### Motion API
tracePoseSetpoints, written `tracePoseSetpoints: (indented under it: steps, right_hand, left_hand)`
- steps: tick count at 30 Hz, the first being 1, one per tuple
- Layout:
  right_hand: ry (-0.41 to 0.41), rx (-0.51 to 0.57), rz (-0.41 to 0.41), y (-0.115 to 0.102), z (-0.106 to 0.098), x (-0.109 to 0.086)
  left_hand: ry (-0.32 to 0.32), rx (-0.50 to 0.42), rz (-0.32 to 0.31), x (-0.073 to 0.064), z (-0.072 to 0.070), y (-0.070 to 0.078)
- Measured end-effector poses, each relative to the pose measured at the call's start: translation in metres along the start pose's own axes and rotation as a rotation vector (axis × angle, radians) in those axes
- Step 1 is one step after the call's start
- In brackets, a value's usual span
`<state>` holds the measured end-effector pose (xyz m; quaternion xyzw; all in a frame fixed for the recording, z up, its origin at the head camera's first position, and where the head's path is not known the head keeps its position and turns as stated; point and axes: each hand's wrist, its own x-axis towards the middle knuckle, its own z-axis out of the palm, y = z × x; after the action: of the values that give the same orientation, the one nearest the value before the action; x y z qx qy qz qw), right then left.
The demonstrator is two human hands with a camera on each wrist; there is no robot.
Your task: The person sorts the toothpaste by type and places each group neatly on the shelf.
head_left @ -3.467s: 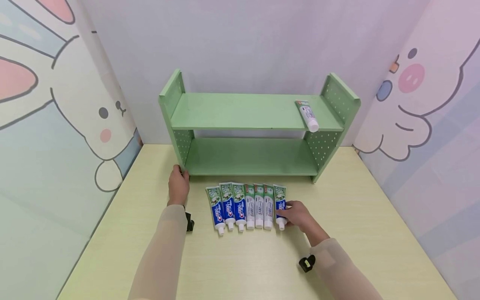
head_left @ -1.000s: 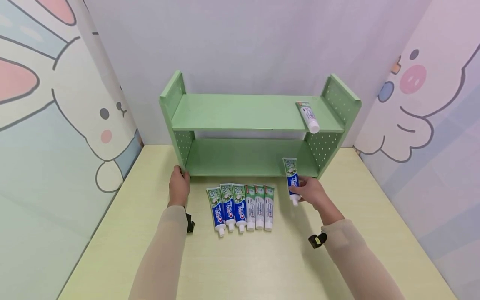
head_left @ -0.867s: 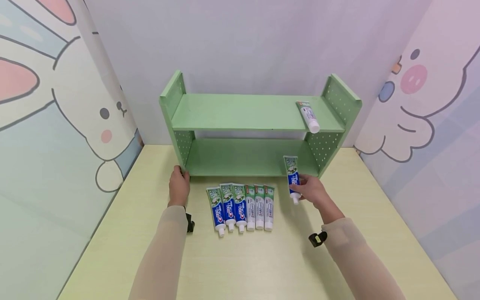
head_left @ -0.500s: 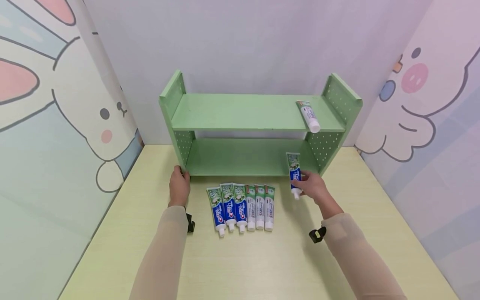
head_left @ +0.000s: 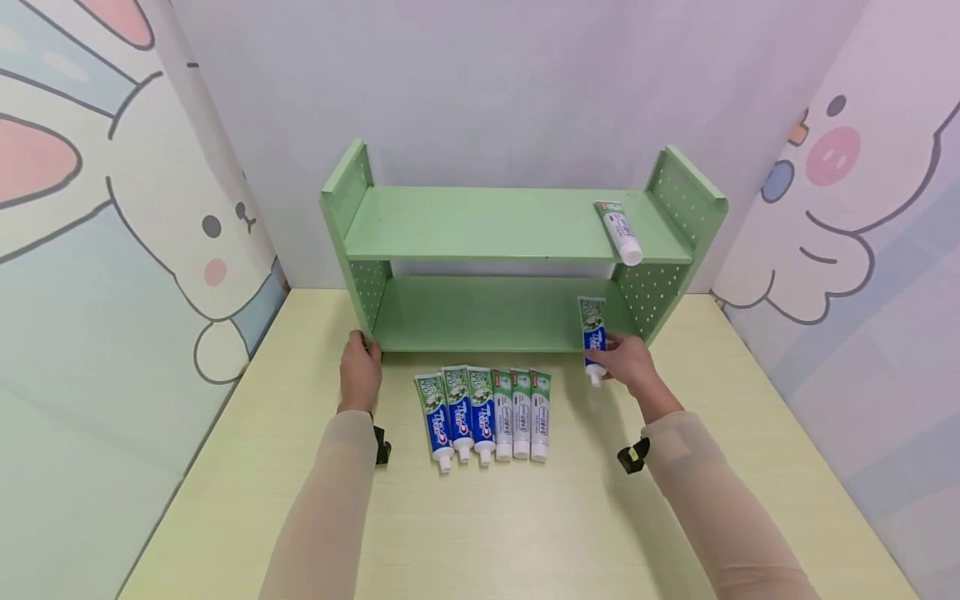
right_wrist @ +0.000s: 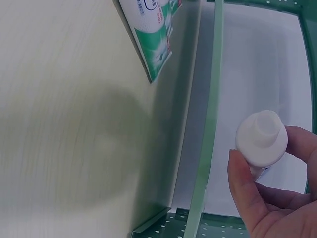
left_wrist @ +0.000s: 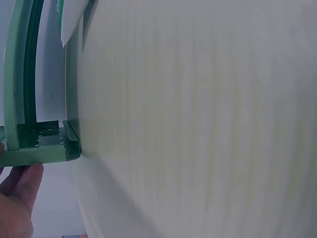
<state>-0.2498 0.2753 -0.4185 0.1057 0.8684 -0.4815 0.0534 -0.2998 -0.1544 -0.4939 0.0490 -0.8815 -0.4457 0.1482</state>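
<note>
My right hand [head_left: 630, 362] pinches a blue and green toothpaste tube [head_left: 593, 329] near its white cap. The tube's flat end points to the back and overlaps the right part of the lower shelf board [head_left: 487, 317]. From the right wrist, its white cap [right_wrist: 262, 138] shows between thumb and fingers. With my left hand [head_left: 360, 373] I grip the front of the left side panel of the green shelf rack [head_left: 480, 221]; the left wrist view shows fingers [left_wrist: 30, 183] against that panel. On the upper board lies a white and green tube [head_left: 619, 233], cap over the front edge.
In front of the rack, several toothpaste tubes lie side by side on the table [head_left: 480, 533]: blue ones [head_left: 460, 414] at left, white and green ones [head_left: 521, 417] at right. Curtains with cartoon animals [head_left: 217, 275] surround the table.
My right hand lifted the blue tube from the right end of the row and carried it back and slightly right, to the lower board. My left hand stayed at the side panel.
</note>
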Motion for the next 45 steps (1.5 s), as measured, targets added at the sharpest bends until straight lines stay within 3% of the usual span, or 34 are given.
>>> tracePoseSetpoints:
  steps: [15, 45]
  right_hand:
    - [0.0, -0.021, -0.017, -0.002, -0.013, 0.019]
    - [0.093, -0.142, -0.043, 0.005, -0.008, 0.042]
  left_hand:
    - [-0.035, -0.012, -0.012, 0.001, 0.0, 0.002]
    - [-0.004, 0.004, 0.005, 0.0, 0.0, -0.003]
